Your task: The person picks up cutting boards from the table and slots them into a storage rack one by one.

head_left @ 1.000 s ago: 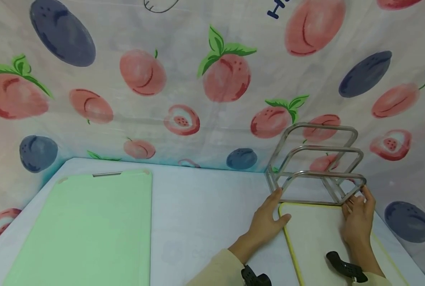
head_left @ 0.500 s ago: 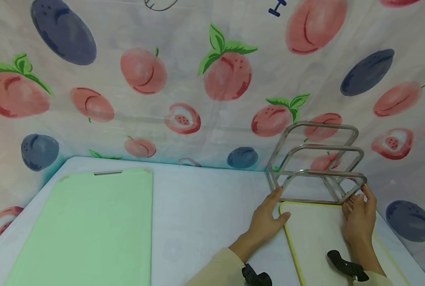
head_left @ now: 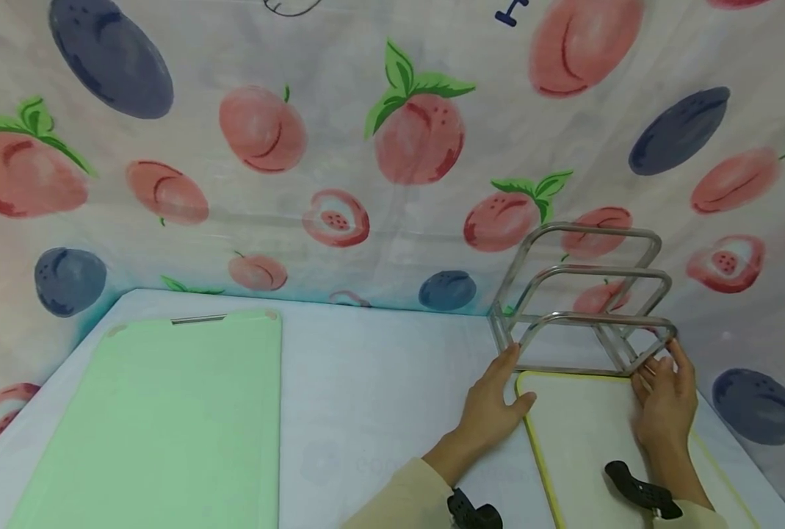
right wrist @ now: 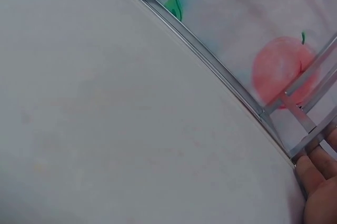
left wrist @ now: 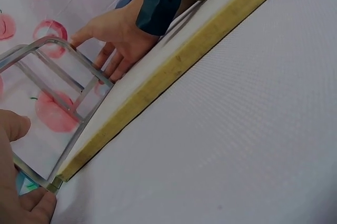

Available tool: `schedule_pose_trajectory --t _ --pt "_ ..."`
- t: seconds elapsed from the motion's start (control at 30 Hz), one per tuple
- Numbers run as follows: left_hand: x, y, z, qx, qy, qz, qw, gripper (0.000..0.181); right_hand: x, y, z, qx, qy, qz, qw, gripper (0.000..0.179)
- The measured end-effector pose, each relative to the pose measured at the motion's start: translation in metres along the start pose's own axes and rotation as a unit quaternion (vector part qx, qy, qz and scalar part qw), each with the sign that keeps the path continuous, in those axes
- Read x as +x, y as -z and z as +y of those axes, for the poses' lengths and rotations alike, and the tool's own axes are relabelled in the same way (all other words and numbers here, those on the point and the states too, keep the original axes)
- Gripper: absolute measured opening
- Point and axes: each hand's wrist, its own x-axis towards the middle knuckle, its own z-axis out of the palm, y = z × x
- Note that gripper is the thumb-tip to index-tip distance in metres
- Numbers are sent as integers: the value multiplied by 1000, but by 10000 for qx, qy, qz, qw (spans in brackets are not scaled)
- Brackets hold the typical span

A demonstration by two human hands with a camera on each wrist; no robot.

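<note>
A silver metal rack (head_left: 603, 319) with three upright hoops stands against the back wall at the right. The left hand (head_left: 487, 411) lies along its left lower corner, fingers straight and thumb held out apart. At the right lower corner, the right hand (head_left: 664, 408) grips the side frame, its index finger reaching up toward the front hoop. In front of the rack lies a white cutting board (head_left: 577, 433) with a yellow edge, its far side right at the rack's base. The left wrist view shows this yellow edge (left wrist: 174, 68) beside the rack's corner.
A light green cutting board (head_left: 187, 419) with a slot handle lies flat on the left of the white-covered table (head_left: 366, 382). A fruit-print cloth (head_left: 339, 125) forms the wall close behind the rack. Black wrist straps (head_left: 637, 488) sit on both wrists.
Both hands stay at the rack's lower corners, and the rack and boards keep their places. Only the head view shifts very slightly.
</note>
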Motion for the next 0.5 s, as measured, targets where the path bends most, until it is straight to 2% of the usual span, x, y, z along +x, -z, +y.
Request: schedule_pose_trajectory --t 0.17,0.5 --pt "0 0 0 7 -23 99 9999 66 0 -1 0 81 9 5 10000 45" --pt "-1 -1 1 -76 218 186 9996 65 0 1 2 -16 126 -32 9999 45"
